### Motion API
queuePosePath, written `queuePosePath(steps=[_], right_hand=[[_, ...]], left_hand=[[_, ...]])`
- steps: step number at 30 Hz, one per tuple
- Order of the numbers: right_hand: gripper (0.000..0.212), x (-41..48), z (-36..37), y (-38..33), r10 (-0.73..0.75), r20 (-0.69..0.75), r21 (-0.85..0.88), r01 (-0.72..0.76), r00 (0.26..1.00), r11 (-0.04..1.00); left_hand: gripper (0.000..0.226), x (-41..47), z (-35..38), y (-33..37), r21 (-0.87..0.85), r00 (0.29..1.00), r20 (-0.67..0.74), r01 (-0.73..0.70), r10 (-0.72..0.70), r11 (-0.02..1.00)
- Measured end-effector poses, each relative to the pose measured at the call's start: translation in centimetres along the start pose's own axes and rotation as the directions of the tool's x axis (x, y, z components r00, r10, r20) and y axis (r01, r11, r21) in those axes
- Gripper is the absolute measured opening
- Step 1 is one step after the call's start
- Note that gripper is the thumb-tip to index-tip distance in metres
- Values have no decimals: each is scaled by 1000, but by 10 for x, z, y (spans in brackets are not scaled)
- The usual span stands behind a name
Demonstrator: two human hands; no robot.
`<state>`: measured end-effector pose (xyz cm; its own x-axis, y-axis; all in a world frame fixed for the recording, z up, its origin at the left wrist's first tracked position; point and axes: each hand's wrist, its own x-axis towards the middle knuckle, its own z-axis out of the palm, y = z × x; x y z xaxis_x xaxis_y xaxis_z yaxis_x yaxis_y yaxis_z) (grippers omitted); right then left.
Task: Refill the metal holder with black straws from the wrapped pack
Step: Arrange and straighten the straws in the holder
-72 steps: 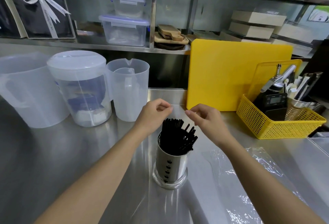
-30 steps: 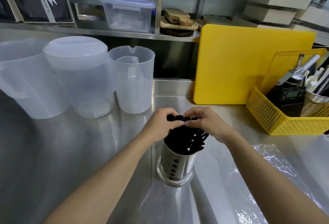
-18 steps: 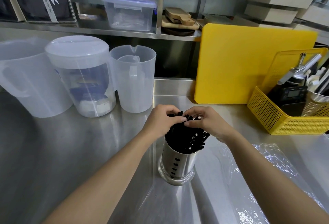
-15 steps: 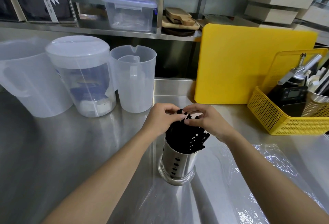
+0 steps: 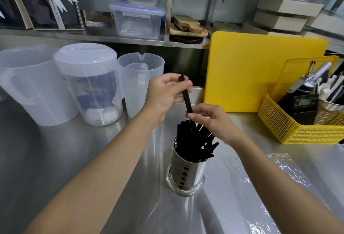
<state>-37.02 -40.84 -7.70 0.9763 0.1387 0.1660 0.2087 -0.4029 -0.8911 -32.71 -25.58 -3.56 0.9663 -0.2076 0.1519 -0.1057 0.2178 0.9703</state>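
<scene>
A perforated metal holder (image 5: pixel 186 175) stands on the steel counter, filled with several black straws (image 5: pixel 193 140) that fan out to the right. One black straw (image 5: pixel 186 98) is raised above the bundle, nearly upright. My left hand (image 5: pixel 164 96) pinches its upper part. My right hand (image 5: pixel 212 120) pinches its lower end just above the holder. The clear plastic wrap (image 5: pixel 275 187) from the pack lies flat on the counter to the right of the holder.
Three translucent plastic jugs (image 5: pixel 89 85) stand at the back left. A yellow cutting board (image 5: pixel 260 70) leans against the back. A yellow mesh basket (image 5: pixel 301 122) with tools sits at the right. Shelves with boxes run above.
Both hands were on the tops of the straws in the holder. They have since lifted one straw up out of the bundle, the left hand rising highest.
</scene>
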Motion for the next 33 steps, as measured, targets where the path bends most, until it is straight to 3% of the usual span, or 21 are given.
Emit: queuePosePath(steps=[5,9,12,15,18,20,22,25,29,33], right_hand=[[10,-3,-6,-10,-11,3,188,10,1000,982],[15,-10,-19,-19,-63,-40,308,72,997,949],[38,-15,-28,-19,-104,57,490,63,993,869],[68,-18,-34,-19,-192,191,653,22,963,757],[62,-20,-35,-21,-247,132,675,95,960,732],[41,-23,-34,-28,-179,-59,513,184,982,839],[12,-27,-32,-37,-173,-258,256,240,951,937],[16,-30,-30,-43,-194,-417,120,265,888,957],[19,-34,-31,-40,-185,-450,29,222,873,975],[22,-35,-27,-31,-111,-388,36,136,915,990]], left_hand=[[8,1,1,13,-122,990,-138,-21,4,992],[13,6,-9,5,-353,954,-228,107,-196,929],[18,6,-11,-8,-561,909,-201,198,-364,803],[17,3,-7,-20,-640,878,-152,263,-454,722],[5,-2,1,-26,-650,850,-100,338,-517,681],[7,-7,6,-30,-615,837,-62,397,-544,681],[6,-11,7,-36,-509,832,-22,467,-554,723],[3,-12,6,-47,-243,856,-101,473,-507,847],[11,-11,0,-51,10,917,-255,319,-306,948],[16,-15,-3,-48,170,964,-229,173,-132,970]])
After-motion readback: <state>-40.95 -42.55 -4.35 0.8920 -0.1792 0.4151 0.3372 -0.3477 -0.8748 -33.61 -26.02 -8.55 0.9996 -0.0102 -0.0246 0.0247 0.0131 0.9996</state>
